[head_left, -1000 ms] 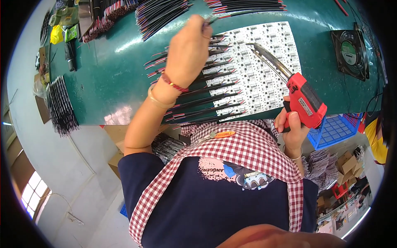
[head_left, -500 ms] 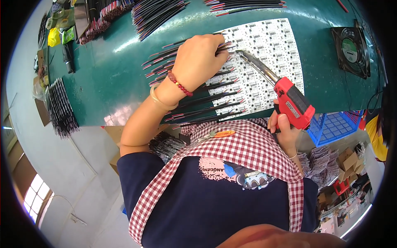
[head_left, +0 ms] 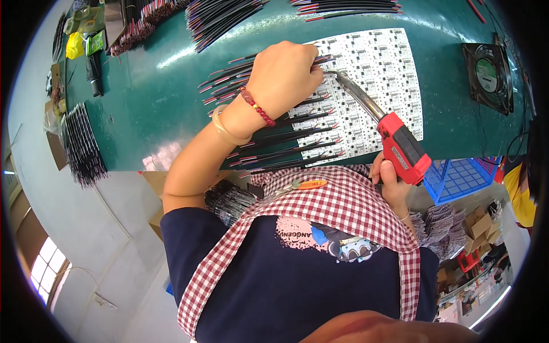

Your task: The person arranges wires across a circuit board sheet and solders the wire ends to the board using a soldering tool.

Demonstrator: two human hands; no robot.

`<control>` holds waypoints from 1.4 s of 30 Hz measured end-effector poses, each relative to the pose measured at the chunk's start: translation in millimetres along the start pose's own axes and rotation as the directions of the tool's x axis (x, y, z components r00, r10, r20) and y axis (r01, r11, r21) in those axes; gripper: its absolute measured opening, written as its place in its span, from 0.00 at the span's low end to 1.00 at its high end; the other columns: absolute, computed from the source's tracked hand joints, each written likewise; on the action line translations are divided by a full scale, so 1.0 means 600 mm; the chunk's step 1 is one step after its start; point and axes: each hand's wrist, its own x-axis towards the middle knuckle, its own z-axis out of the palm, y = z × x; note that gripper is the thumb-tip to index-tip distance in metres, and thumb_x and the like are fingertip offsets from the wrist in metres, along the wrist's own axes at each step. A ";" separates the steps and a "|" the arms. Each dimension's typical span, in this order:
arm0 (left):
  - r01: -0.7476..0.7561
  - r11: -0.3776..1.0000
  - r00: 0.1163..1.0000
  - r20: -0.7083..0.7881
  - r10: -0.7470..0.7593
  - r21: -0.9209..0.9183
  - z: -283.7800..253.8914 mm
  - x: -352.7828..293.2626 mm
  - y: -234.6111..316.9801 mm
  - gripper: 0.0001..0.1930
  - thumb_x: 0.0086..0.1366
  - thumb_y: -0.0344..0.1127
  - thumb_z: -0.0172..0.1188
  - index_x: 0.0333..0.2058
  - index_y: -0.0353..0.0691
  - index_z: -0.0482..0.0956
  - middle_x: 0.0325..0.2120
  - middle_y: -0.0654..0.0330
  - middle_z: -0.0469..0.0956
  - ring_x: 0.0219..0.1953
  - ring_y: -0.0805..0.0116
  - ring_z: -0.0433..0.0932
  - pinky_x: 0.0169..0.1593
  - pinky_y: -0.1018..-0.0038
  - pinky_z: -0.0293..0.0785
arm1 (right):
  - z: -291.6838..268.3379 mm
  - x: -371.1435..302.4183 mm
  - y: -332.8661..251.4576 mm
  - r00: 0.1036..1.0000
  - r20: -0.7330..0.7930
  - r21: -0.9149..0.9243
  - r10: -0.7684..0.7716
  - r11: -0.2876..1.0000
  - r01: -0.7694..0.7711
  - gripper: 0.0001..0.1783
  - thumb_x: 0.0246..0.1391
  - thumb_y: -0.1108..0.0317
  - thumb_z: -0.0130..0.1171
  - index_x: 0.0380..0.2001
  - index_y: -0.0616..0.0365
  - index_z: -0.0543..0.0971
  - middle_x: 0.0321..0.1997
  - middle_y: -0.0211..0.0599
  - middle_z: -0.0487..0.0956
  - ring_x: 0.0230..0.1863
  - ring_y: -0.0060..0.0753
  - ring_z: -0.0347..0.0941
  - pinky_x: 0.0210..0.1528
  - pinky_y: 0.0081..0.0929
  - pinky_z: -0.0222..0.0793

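Observation:
A red and black soldering gun (head_left: pixel 403 143) is gripped in my right hand (head_left: pixel 390 178) at the table's near edge. Its metal tip points up and left, close to the fingers of my left hand (head_left: pixel 289 71). Those fingers are pinched on a black cable (head_left: pixel 326 58), whose stripped end pokes out over the white circuit board sheet (head_left: pixel 380 86). Rows of small components cover the sheet. Several more black cables (head_left: pixel 309 135) lie with their ends along the sheet's left side; my left hand and wrist hide some of them. Whether the tip touches the cable end I cannot tell.
Bundles of black cables (head_left: pixel 220 20) lie at the back of the green table (head_left: pixel 143 114), and another bundle (head_left: pixel 84 146) hangs at its left end. A black fan (head_left: pixel 488 77) stands at the right. Below the near edge sits a blue plastic crate (head_left: pixel 460 180).
My left hand has shifted slightly right and away from me. The soldering gun's body has swung slightly left and nearer; its tip remains by the left fingers.

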 end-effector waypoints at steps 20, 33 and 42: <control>-0.034 0.997 0.998 -0.049 0.031 -0.069 0.002 -0.014 0.008 0.10 0.54 0.35 0.58 0.24 0.33 0.75 0.20 0.47 0.75 0.25 0.46 0.74 0.30 0.59 0.71 | 0.005 -0.008 0.000 0.994 -0.108 0.207 -0.006 0.978 0.028 0.22 0.60 0.60 0.51 0.48 0.69 0.67 0.19 0.34 0.69 0.16 0.21 0.62 0.21 0.21 0.62; -0.067 0.991 0.996 -0.056 0.074 0.115 0.015 -0.019 0.020 0.06 0.53 0.32 0.56 0.26 0.35 0.73 0.26 0.52 0.76 0.28 0.51 0.76 0.32 0.60 0.73 | 0.000 -0.006 0.010 1.000 -0.004 0.066 -0.011 0.998 0.011 0.13 0.60 0.62 0.50 0.30 0.64 0.70 0.19 0.33 0.69 0.16 0.21 0.63 0.22 0.20 0.62; -0.068 0.980 0.997 -0.027 0.074 0.185 0.013 -0.018 0.024 0.06 0.53 0.32 0.56 0.25 0.35 0.74 0.26 0.52 0.76 0.28 0.52 0.77 0.32 0.60 0.74 | 0.003 -0.013 0.015 0.996 -0.075 0.155 -0.055 0.986 0.066 0.23 0.60 0.61 0.49 0.50 0.70 0.65 0.19 0.34 0.69 0.17 0.21 0.63 0.22 0.20 0.62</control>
